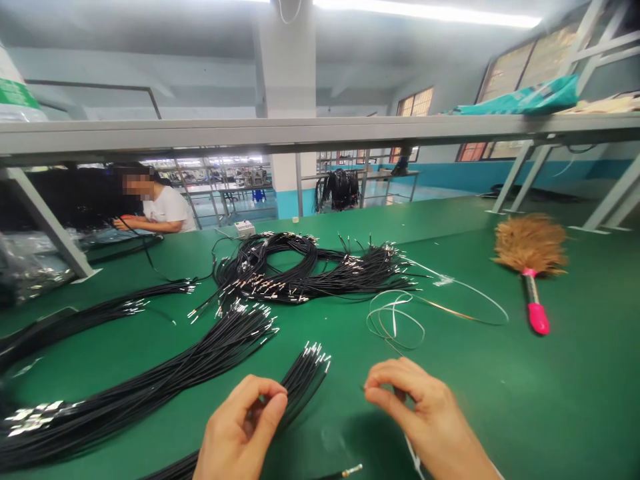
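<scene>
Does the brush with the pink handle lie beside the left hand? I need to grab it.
No: the brush lies far off on the green table, beyond the right hand, not near the left hand.

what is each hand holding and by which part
The left hand pinches a small bundle of black wires partway along, behind the metal tips. Whether the right hand holds anything cannot be told.

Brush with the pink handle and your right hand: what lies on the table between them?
In the head view, only bare green table lies between the brush and the right hand; the loose white tie loops sit further left.
</scene>
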Available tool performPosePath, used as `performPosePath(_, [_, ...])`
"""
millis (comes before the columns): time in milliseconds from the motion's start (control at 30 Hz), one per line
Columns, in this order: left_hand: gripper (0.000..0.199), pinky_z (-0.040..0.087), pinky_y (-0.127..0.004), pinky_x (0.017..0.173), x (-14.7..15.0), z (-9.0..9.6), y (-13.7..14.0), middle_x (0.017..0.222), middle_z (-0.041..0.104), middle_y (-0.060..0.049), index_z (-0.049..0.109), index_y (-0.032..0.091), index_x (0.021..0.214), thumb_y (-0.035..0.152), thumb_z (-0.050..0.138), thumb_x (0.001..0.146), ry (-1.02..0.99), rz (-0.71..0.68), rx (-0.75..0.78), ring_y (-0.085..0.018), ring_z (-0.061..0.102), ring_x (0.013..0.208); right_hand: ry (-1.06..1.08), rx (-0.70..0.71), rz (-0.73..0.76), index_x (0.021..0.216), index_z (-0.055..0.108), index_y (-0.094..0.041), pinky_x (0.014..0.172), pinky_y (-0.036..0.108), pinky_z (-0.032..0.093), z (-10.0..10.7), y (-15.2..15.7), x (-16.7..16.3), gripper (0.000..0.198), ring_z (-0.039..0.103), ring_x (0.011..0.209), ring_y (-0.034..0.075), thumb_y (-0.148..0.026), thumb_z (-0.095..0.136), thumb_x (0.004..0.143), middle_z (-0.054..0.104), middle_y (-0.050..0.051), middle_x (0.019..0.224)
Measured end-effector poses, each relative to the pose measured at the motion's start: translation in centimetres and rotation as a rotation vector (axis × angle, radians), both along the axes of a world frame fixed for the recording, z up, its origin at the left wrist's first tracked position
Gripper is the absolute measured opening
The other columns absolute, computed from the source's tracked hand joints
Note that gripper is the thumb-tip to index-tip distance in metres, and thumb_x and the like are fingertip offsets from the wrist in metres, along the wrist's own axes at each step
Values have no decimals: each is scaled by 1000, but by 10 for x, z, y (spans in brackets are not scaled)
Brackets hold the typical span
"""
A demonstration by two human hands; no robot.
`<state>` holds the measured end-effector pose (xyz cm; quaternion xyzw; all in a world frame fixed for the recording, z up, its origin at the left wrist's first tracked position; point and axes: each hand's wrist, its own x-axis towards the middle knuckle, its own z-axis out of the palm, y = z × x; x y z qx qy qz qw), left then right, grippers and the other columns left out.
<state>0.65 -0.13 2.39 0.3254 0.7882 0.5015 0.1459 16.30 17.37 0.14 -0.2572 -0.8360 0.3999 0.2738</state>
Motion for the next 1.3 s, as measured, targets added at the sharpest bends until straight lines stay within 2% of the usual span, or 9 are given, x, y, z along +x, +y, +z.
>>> performPosePath(67, [22, 43, -25, 63, -1, 4, 4, 70, 64, 4, 68, 27, 76, 43, 57, 86, 87, -31, -134, -18, 57, 65, 4, -18, -96, 67, 69, -25, 67, 34, 44, 0, 7, 5, 22, 62, 68, 24, -39, 60, 82, 72, 2, 73])
performPosePath(133, [22, 45, -26, 66, 0, 4, 14, 79, 69, 3, 70, 26, 85, 37, 51, 90, 203, -111, -255, -19, 61, 69, -10, -126, -153, 69, 69, -25, 58, 33, 42, 0, 9, 7, 23, 59, 56, 22, -42, 60, 80, 68, 0, 60])
performPosePath(200, [26, 47, -28, 70, 3, 1, 26, 91, 73, 0, 71, 24, 100, 31, 47, 93, 291, -189, -346, -20, 64, 75, 25, -287, -123, 69, 68, -24, 54, 31, 42, -1, 7, 7, 22, 58, 51, 21, -42, 60, 79, 61, -2, 52])
performPosePath(333, [32, 50, -36, 78, 8, -12, 48, 104, 75, -8, 67, 15, 118, 20, 52, 91, 342, -241, -419, -27, 69, 89, 174, -545, -44, 75, 65, -21, 60, 28, 48, -6, 0, 5, 14, 65, 56, 19, -35, 66, 76, 66, -1, 61])
performPosePath(467, [28, 49, -42, 80, 9, -22, 54, 99, 76, -11, 71, 14, 110, 14, 50, 91, 379, -264, -426, -31, 70, 92, 248, -641, -10, 79, 65, -21, 61, 25, 48, -11, -3, 6, 12, 65, 55, 15, -30, 71, 75, 68, -3, 58])
performPosePath(667, [21, 47, -28, 67, 16, -12, 42, 84, 72, -1, 71, 21, 92, 22, 50, 94, 354, -276, -326, -19, 66, 73, 326, -787, 5, 71, 67, -20, 47, 18, 42, -9, -12, 2, 21, 63, 50, 10, -33, 84, 66, 67, -5, 61])
performPosePath(933, [17, 43, -24, 58, 22, -12, 23, 74, 68, 1, 70, 21, 87, 25, 54, 92, 348, -293, -158, -15, 59, 60, 475, -825, 1, 74, 70, -20, 65, 23, 51, -6, -29, -24, 25, 68, 68, 15, -27, 89, 60, 78, 1, 72])
performPosePath(1133, [14, 42, -22, 54, 20, -20, 18, 67, 64, 2, 72, 21, 86, 20, 58, 89, 385, -302, 2, -13, 56, 54, 457, -752, -19, 70, 69, -20, 62, 22, 47, 3, -33, -31, 18, 63, 63, 13, -21, 85, 63, 72, -4, 65])
performPosePath(1300, [14, 42, -22, 49, 16, -20, 17, 63, 60, 2, 71, 19, 81, 21, 60, 88, 446, -291, -8, -14, 55, 51, 445, -728, 18, 71, 69, -19, 55, 21, 44, 2, -35, -33, 21, 64, 61, 14, -19, 86, 59, 74, -2, 65])
